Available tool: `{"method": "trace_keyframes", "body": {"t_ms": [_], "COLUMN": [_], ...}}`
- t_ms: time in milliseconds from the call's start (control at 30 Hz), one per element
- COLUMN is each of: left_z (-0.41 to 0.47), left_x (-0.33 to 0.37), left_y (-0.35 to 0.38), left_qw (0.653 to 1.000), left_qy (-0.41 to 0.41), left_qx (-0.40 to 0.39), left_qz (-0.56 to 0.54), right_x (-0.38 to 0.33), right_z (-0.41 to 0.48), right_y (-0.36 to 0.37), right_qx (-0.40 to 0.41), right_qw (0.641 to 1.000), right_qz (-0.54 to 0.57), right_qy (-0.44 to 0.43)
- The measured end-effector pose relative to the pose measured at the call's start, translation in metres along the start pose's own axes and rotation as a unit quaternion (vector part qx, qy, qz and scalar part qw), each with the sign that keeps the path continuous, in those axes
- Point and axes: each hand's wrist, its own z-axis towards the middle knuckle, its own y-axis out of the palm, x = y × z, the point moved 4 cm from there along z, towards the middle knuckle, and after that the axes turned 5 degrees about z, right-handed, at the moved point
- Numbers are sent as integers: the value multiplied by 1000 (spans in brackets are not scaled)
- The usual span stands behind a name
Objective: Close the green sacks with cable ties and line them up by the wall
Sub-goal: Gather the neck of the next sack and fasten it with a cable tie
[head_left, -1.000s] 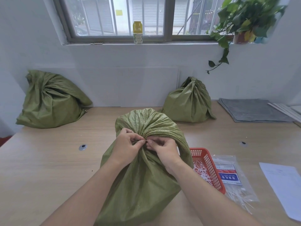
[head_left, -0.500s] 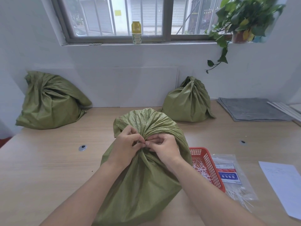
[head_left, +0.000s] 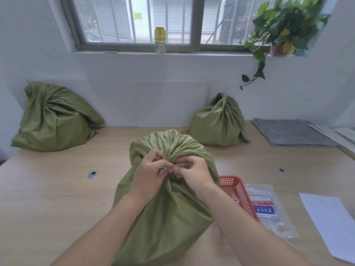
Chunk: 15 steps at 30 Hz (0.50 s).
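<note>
Sack (head_left: 163, 217) neck bunched; left hand (head_left: 148, 175), right hand (head_left: 192, 173) pinch cable tie (head_left: 166, 167), mostly hidden.

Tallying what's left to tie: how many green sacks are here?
3. The left sack and the right sack sit by the wall; the front sack is nearest, where the left hand and right hand pinch a cable tie at its neck. None looks hidden.

The left hand (head_left: 148, 178) and right hand (head_left: 195, 174) pinch a white tie (head_left: 166, 167) on the near sack's (head_left: 163, 217) bunched neck. A small sack (head_left: 217, 124) and a big sack (head_left: 53, 121) sit by the wall (head_left: 153, 96).
</note>
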Motion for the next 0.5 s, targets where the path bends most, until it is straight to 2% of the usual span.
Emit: {"method": "trace_keyframes", "body": {"t_ms": [233, 367, 433, 500], "left_z": [3, 7, 9, 10], "left_x": [-15, -31, -31, -30], "left_y": [-5, -10, -7, -7], "left_qw": [997, 999, 999, 999], "left_qy": [54, 18, 12, 21], "left_qx": [6, 22, 22, 21], "left_qz": [47, 36, 27, 17], "right_x": [2, 1, -1, -6], "right_z": [-3, -6, -4, 1], "right_y": [9, 13, 12, 9], "right_qx": [50, 41, 36, 23], "right_qw": [999, 999, 997, 983], "right_qz": [-5, 2, -47, -149], "right_qy": [-18, -20, -44, -102]}}
